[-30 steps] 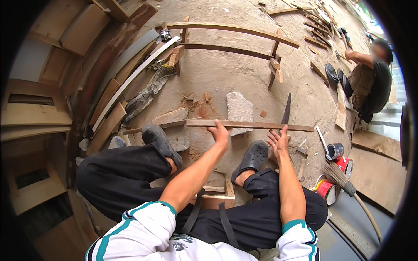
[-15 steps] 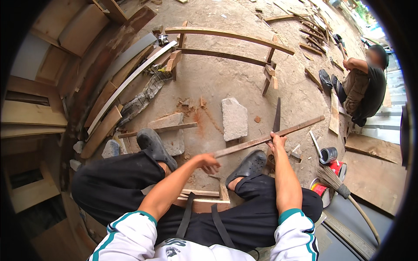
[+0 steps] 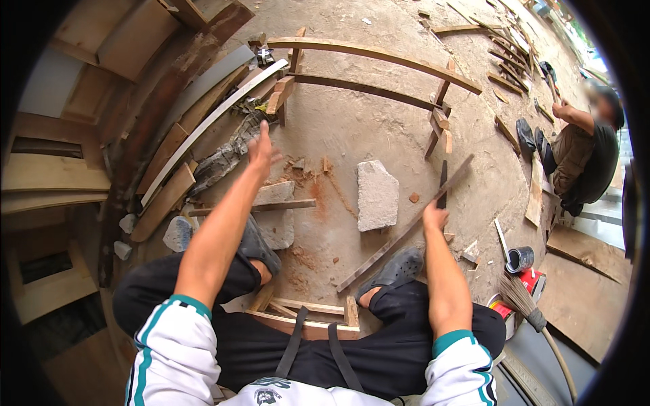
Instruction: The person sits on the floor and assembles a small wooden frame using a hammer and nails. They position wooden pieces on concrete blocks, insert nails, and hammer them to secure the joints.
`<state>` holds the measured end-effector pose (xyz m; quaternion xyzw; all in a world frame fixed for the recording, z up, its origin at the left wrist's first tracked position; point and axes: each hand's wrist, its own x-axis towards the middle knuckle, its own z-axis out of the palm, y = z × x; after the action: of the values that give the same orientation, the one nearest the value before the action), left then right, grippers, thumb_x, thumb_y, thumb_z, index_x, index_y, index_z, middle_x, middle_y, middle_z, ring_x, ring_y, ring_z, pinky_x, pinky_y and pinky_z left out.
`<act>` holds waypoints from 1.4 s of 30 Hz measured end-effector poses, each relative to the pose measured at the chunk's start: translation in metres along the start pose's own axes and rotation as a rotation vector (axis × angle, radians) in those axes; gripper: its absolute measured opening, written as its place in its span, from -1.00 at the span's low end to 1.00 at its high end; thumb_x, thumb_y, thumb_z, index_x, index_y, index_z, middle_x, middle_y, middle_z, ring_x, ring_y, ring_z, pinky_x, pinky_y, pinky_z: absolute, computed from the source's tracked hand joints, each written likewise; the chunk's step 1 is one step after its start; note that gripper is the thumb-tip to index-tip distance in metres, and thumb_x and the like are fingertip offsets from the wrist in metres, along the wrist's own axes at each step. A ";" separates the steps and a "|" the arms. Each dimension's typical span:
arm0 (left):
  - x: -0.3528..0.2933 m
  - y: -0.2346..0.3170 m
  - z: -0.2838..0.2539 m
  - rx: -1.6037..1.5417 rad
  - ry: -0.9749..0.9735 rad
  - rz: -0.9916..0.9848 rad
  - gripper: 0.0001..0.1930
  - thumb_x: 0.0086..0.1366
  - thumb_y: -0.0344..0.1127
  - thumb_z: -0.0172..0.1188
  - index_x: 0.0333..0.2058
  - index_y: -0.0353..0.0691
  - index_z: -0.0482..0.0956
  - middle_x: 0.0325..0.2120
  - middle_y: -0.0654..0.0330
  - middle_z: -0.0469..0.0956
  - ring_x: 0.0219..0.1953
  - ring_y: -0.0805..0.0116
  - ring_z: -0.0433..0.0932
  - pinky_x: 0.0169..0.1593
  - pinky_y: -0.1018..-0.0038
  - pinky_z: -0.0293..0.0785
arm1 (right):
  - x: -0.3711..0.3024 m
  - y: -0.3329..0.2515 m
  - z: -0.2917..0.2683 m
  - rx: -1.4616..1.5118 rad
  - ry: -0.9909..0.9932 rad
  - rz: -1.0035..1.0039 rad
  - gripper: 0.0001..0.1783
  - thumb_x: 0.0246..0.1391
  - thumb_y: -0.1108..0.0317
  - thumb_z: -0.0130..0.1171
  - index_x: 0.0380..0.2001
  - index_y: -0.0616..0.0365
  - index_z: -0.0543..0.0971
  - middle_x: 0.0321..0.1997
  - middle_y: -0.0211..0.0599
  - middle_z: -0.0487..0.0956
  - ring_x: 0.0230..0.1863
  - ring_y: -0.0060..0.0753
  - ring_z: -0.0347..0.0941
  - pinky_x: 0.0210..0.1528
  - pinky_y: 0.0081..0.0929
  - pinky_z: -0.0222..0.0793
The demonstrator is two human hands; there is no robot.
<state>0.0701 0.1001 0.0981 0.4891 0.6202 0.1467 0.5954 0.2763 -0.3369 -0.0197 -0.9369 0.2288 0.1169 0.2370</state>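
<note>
My left hand (image 3: 263, 152) is stretched forward and holds nothing, its fingers apart. It is near the left leg of a low wooden frame (image 3: 369, 55), apart from it as far as I can see. My right hand (image 3: 435, 216) is closed around a long, thin wooden strip (image 3: 386, 256) that slants from beside my right shoe up to the right. A dark, tapering blade, like a handsaw's (image 3: 443, 184), sticks up from the same hand; its handle is hidden. Between my legs lies a small wooden frame (image 3: 305, 328).
A pale concrete block (image 3: 377, 196) lies ahead; another slab (image 3: 276, 230) with a stick across it is by my left shoe. Boards (image 3: 217, 128) line the left. On the right are a broom (image 3: 525, 301), paint cans (image 3: 520, 258) and a seated person (image 3: 588, 149).
My left hand has left the strip's near end and reached forward and left. The strip has tilted steeper, its near end lower, still in my right hand. The view has shifted slightly.
</note>
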 end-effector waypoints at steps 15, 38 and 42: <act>0.028 0.063 0.028 0.901 0.152 0.482 -0.52 0.20 0.07 0.21 -0.19 -0.30 0.66 -0.26 -0.12 0.65 -0.14 -0.12 0.62 -0.03 0.12 0.51 | 0.059 -0.162 -0.051 -0.090 -0.028 -0.642 -0.40 0.05 -0.09 0.20 -0.11 0.29 0.57 -0.13 0.22 0.60 -0.03 0.21 0.53 0.03 -0.09 0.40; -0.058 -0.035 -0.108 0.990 0.216 0.425 -0.54 0.22 0.13 0.14 -0.20 -0.16 0.62 -0.24 -0.08 0.64 -0.11 -0.14 0.59 -0.05 0.01 0.46 | -0.039 -0.048 -0.071 -0.126 -0.348 -0.621 -0.46 -0.07 0.03 0.32 -0.17 0.27 0.56 -0.30 -0.02 0.64 -0.27 -0.06 0.62 -0.23 -0.17 0.51; -0.049 -0.043 -0.141 1.006 0.193 0.384 -0.50 0.21 0.18 0.14 -0.15 -0.15 0.62 -0.21 -0.09 0.63 -0.08 -0.14 0.58 -0.04 0.02 0.45 | -0.073 -0.079 -0.082 0.093 -0.679 -0.300 -0.43 0.04 -0.08 0.12 -0.16 0.27 0.56 -0.24 -0.03 0.61 -0.26 -0.14 0.60 -0.24 -0.12 0.50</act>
<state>-0.0820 0.0979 0.1288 0.8023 0.5653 -0.0174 0.1909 0.2604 -0.2883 0.1054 -0.8563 0.0023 0.3742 0.3561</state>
